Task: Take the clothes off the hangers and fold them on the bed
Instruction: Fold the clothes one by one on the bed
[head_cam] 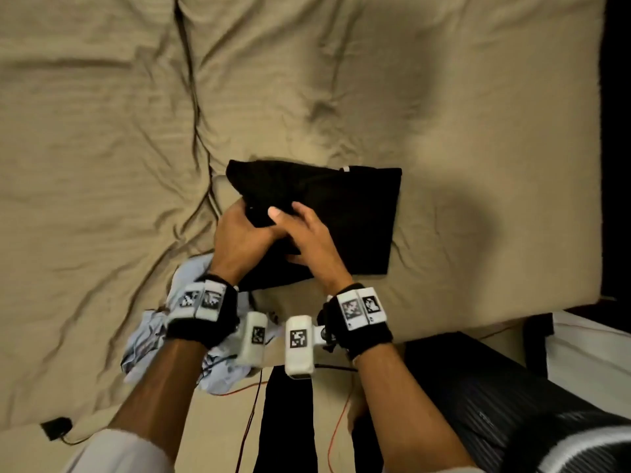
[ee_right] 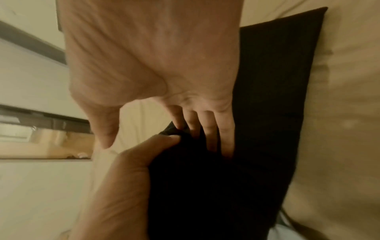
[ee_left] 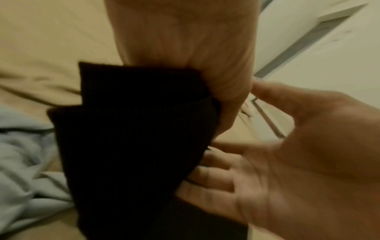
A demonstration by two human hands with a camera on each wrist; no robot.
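Observation:
A black garment (head_cam: 345,213) lies folded in a rough rectangle on the tan bed sheet (head_cam: 444,97), near the bed's front edge. My left hand (head_cam: 251,216) grips a bunched fold at the garment's left side, thumb pressed into the cloth. In the left wrist view the same hand (ee_left: 205,84) holds the black garment (ee_left: 133,138) hanging from it. My right hand (head_cam: 293,233) sits beside the left one. In the right wrist view the right hand (ee_right: 191,116) has straight fingers slid between layers of the black garment (ee_right: 267,97), thumb apart from the cloth. No hanger is in view.
A crumpled light blue garment (head_cam: 191,336) lies on the bed just left of my left wrist. Red and black cables (head_cam: 252,404) trail over the front edge. A dark ribbed case (head_cam: 478,387) stands at lower right. The bed's right edge (head_cam: 599,165) borders darkness.

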